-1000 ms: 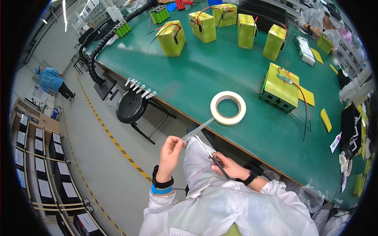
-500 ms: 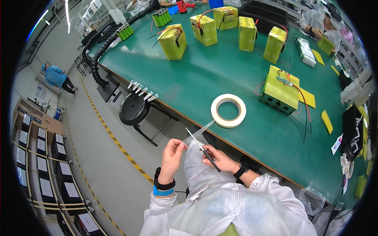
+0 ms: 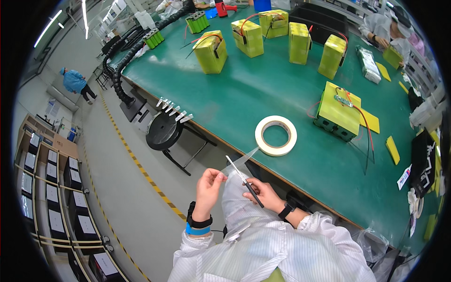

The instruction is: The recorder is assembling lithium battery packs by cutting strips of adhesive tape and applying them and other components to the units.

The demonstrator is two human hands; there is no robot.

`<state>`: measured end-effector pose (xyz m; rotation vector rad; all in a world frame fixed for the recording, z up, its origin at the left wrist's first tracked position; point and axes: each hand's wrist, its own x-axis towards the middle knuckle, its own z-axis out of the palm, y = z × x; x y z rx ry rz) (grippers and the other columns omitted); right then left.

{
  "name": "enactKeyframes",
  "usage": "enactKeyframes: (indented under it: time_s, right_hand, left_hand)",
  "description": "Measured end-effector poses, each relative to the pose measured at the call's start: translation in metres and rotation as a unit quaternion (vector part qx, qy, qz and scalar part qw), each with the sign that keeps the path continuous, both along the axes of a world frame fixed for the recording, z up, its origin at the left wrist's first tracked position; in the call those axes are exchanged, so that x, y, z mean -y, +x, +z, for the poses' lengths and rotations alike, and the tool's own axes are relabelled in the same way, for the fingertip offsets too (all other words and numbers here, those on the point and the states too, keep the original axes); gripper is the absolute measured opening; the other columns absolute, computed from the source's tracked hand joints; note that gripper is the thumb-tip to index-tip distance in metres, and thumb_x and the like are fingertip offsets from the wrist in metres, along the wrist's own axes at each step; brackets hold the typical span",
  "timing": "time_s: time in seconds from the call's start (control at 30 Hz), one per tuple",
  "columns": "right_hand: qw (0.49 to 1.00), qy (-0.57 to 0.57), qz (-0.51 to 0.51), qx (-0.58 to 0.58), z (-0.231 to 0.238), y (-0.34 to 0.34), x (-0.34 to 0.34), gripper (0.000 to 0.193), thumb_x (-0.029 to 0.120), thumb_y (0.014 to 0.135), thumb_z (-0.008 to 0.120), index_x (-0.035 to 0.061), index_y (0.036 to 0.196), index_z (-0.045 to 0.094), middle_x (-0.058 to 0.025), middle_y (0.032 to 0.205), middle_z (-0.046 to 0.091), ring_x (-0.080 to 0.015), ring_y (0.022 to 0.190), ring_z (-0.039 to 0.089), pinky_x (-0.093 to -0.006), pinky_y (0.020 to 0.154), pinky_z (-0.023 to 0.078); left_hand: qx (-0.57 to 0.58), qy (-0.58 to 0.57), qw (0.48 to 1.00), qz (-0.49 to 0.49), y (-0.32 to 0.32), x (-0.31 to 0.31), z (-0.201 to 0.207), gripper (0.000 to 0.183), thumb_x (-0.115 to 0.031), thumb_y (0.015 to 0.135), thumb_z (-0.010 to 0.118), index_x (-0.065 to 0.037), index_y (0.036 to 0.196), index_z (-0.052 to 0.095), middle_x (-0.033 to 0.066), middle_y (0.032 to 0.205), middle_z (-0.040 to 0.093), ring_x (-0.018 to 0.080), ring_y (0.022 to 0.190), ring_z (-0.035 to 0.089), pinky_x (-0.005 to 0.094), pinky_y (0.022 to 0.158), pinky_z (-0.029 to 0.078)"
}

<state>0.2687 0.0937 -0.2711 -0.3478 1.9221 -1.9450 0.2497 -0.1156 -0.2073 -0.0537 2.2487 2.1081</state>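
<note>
A roll of clear tape point(image 3: 291, 136) with a pale core lies near the front edge of the green table. From it a strip of tape point(image 3: 243, 159) stretches over the edge to my left hand point(image 3: 209, 190), whose thumb and fingers pinch its end. My right hand point(image 3: 267, 195) grips a slim tool point(image 3: 253, 193) with a black handle and a long, narrow, pale blade. That blade crosses the tape strip close to my left fingertips. Whether the tool is scissors or a knife, I cannot tell.
Several yellow-wrapped battery packs point(image 3: 210, 55) stand at the back, and one with exposed wires point(image 3: 339, 110) sits at right. Short tape pieces point(image 3: 174, 111) stick out from the table edge above a black stool point(image 3: 163, 132). Racked boxes point(image 3: 55, 221) stand at left; co-workers are beyond.
The whole view has shifted slightly, so the table and hands appear a little lower and to the right. Both hands keep their holds, with the blade still across the tape.
</note>
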Motion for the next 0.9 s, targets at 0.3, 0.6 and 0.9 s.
enactKeyframes:
  time_s: [0.3,0.6,0.9]
  right_hand:
    - [0.999,-0.023,-0.026,0.026,0.004,0.002,0.006,0.049,0.024,0.087,0.073,0.0024,0.124,0.050,-0.0013,0.071,0.053,-0.0085,0.061,0.048,-0.0254,0.056,0.041]
    - [0.989,0.109,0.038,-0.093,0.004,-0.009,-0.011,0.069,0.044,0.083,0.073,0.0014,0.130,0.045,-0.0109,0.087,0.057,-0.0194,0.074,0.055,-0.0325,0.069,0.047]
    - [0.993,0.069,0.031,-0.085,-0.001,-0.001,-0.004,0.065,0.040,0.084,0.073,0.0021,0.129,0.045,-0.0087,0.083,0.056,-0.0182,0.071,0.053,-0.0317,0.067,0.046]
  left_hand:
    - [-0.046,0.006,0.995,0.084,-0.017,0.016,-0.001,0.013,-0.009,0.093,0.057,-0.001,0.084,0.060,0.0048,0.081,0.066,0.0099,0.078,0.058,0.0245,0.075,0.046]
    - [-0.028,0.092,0.977,0.193,-0.100,0.046,0.008,0.019,-0.021,0.096,0.058,-0.004,0.088,0.058,0.0058,0.084,0.067,0.0139,0.078,0.064,0.0262,0.072,0.050]
    - [0.019,0.203,0.945,0.254,-0.183,0.058,-0.015,0.029,-0.022,0.085,0.071,0.000,0.097,0.056,0.0131,0.094,0.059,0.0241,0.084,0.064,0.0327,0.075,0.057]
